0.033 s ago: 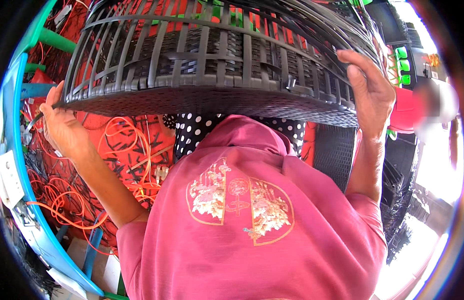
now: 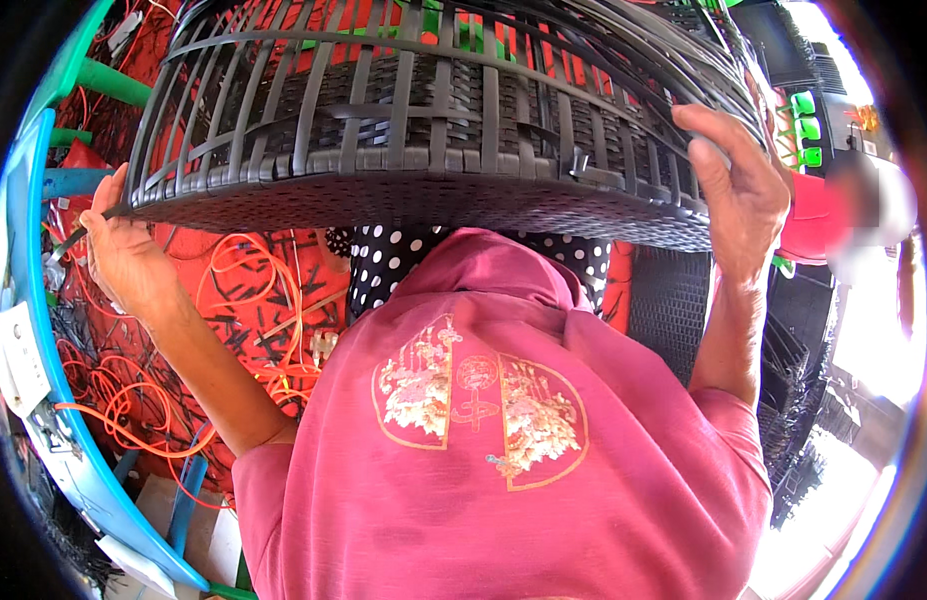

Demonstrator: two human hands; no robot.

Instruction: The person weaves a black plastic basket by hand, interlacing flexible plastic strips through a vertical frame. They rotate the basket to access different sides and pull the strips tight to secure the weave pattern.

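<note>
A half-woven black basket (image 2: 413,190) of flat plastic strips lies across my lap, its dense woven base facing me and its open lattice side above. At its left corner my left hand (image 2: 133,255) is closed, with the end of a black strip (image 2: 71,240) pinched between thumb and fingers. My right hand (image 2: 738,190) is bent around the basket's right end, thumb and forefinger against the side strips; its other fingertips are hidden. Long loose strips (image 2: 673,60) fan out along the basket's upper right.
Orange tubing (image 2: 273,270) and black strip scraps litter the red floor (image 2: 188,265) to the left. A blue curved frame (image 2: 78,470) borders the left side. Black woven panels (image 2: 668,300) stand to the right, and another person in red (image 2: 805,215) is beyond.
My right hand and the strips near it have shifted very slightly. My left hand keeps its place at the corner.
</note>
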